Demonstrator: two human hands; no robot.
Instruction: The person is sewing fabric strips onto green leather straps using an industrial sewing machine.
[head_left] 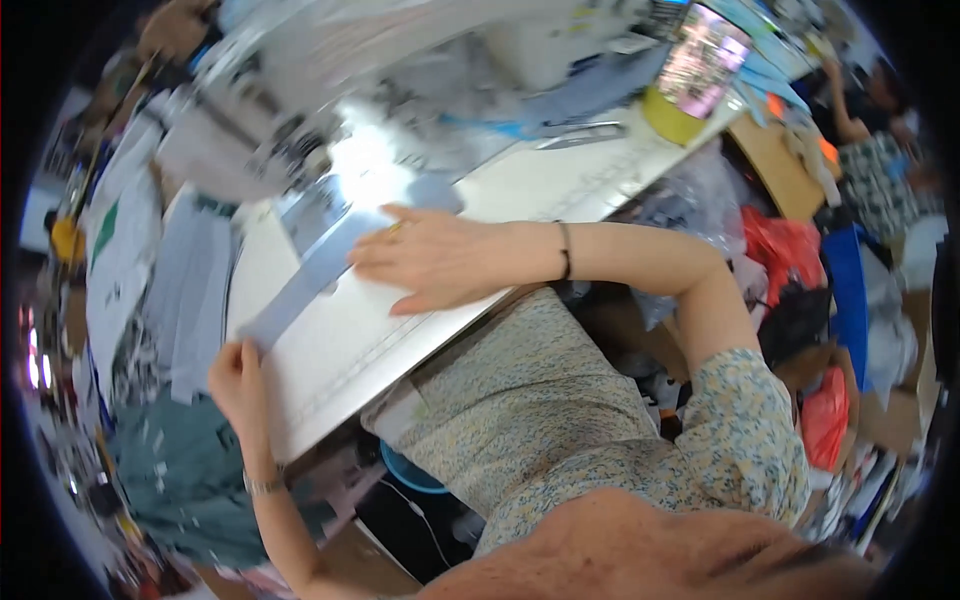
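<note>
A narrow strip of blue-grey fabric (300,292) runs slantwise over the white table (350,345) to the brightly lit area under a sewing machine (225,150). At its near left end, my left hand (238,390) pinches the strip between closed fingers. My right hand (435,260) lies palm down over the other end, beside the machine's light, with its fingers stretched out and spread. It touches the fabric without gripping it. Glare and blur hide the needle and presser foot.
A phone (705,48) leans on a yellow-green holder (676,115) at the back right, near a metal tool (583,135). Pale folded fabric (190,290) hangs at the left. Red plastic bags (785,250) and a blue bin (847,290) stand right. Another person (868,110) sits at far right.
</note>
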